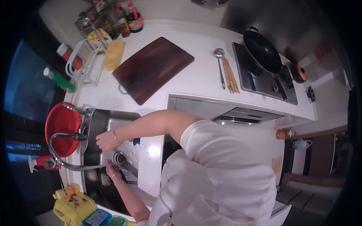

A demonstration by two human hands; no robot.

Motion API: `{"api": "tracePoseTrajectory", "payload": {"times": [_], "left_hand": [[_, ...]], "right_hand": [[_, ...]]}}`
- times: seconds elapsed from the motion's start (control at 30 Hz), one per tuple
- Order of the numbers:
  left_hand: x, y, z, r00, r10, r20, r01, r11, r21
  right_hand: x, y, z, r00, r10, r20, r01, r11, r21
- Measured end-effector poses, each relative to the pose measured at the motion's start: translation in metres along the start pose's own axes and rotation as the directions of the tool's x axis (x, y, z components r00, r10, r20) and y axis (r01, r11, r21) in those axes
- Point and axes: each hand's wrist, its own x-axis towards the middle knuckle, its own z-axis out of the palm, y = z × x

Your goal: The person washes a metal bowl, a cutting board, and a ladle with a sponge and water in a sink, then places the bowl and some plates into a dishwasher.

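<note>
My left hand (112,168) is low in the steel sink (97,120), beside the drain (120,159). A pale stream from the curved chrome faucet (70,166) reaches its fingers, which look apart. Below this hand a black pan (109,190) lies in the sink, partly hidden by my forearm, with a whitish patch inside. My right hand (108,141) is over the middle of the sink, back up and fingers curled down; what is under the fingers is hidden. A small blue item (136,141) shows past my right wrist.
A red basin (60,130) stands behind the faucet. Yellow jug (75,207) and red spray bottle (46,163) are near the sink's left end. On the counter lie a dark cutting board (154,69), a ladle (219,67) and chopsticks (230,75); a wok (263,50) sits on the stove.
</note>
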Motion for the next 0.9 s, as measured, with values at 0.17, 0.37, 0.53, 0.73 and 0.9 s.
{"api": "tracePoseTrajectory", "payload": {"times": [0.17, 0.37, 0.53, 0.73, 0.9], "left_hand": [[0.028, 0.007, 0.004, 0.978, -0.045, 0.205, 0.072, 0.990, -0.123], [0.008, 0.018, 0.025, 0.951, -0.298, 0.084, 0.309, 0.898, -0.312], [0.026, 0.017, 0.015, 0.942, -0.334, -0.028, 0.273, 0.814, -0.513], [0.034, 0.027, -0.024, 0.994, -0.107, 0.014, 0.098, 0.839, -0.535], [-0.004, 0.013, 0.013, 0.993, -0.081, -0.088, 0.029, 0.876, -0.481]], "right_hand": [[-0.086, 0.020, -0.009, 0.418, 0.901, 0.117, -0.851, 0.343, 0.398], [-0.226, 0.088, -0.185, -0.266, 0.960, 0.083, -0.517, -0.216, 0.828], [-0.393, 0.108, -0.321, -0.359, 0.933, -0.033, -0.775, -0.278, 0.567], [-0.528, 0.109, -0.341, -0.250, 0.959, 0.136, -0.914, -0.280, 0.292], [-0.590, 0.118, -0.350, 0.028, 1.000, 0.008, -0.983, 0.029, -0.183]]}}
